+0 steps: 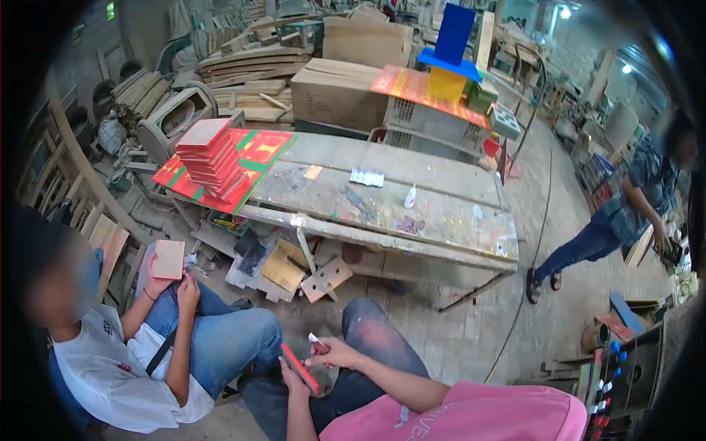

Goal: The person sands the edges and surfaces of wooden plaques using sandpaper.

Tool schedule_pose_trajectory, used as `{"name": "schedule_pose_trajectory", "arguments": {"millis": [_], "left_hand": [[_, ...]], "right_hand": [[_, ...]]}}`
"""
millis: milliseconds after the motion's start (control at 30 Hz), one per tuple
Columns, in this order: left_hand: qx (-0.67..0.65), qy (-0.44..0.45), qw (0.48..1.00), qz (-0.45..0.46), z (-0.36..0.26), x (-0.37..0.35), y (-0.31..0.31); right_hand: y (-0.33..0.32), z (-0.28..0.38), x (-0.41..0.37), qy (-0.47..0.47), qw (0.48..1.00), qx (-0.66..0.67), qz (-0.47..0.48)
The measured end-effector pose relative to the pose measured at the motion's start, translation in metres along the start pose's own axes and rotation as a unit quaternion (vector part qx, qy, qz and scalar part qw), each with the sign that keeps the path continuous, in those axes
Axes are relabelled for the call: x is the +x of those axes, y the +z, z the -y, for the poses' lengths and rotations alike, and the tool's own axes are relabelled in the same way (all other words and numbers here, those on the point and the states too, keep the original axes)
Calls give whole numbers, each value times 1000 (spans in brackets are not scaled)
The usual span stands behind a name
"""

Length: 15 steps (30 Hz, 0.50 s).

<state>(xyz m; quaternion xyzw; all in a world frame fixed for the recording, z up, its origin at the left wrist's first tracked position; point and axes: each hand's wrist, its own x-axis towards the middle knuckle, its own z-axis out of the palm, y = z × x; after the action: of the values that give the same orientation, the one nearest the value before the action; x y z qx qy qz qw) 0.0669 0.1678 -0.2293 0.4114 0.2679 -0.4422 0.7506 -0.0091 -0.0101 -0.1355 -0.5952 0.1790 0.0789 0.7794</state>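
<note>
At the bottom centre, above my lap, my left hand is closed around a thin red-edged board, which is tilted and seen nearly edge-on. My right hand is just to its right, fingers closed on a small dark red piece with a pale tip. Its kind I cannot tell. The fingertips of this hand are close to the board's face.
A co-worker sits at left holding a similar red-edged board. Ahead, a worktable bears a stack of red-edged boards and a small white bottle. Another person walks at right.
</note>
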Motion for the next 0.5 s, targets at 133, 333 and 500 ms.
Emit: {"name": "schedule_pose_trajectory", "arguments": {"millis": [133, 333, 500], "left_hand": [[-180, -165, 923, 297, 21, 40, -33], [32, -120, 980, 153, -4, -19, 31], [54, -41, 995, 72, 3, -8, 22]], "right_hand": [[-1, 6, -1, 1, 1000, -3, 12], [4, 10, -5, 23, 1000, 13, -3], [3, 7, -5, 26, 1000, -4, -1]]}}
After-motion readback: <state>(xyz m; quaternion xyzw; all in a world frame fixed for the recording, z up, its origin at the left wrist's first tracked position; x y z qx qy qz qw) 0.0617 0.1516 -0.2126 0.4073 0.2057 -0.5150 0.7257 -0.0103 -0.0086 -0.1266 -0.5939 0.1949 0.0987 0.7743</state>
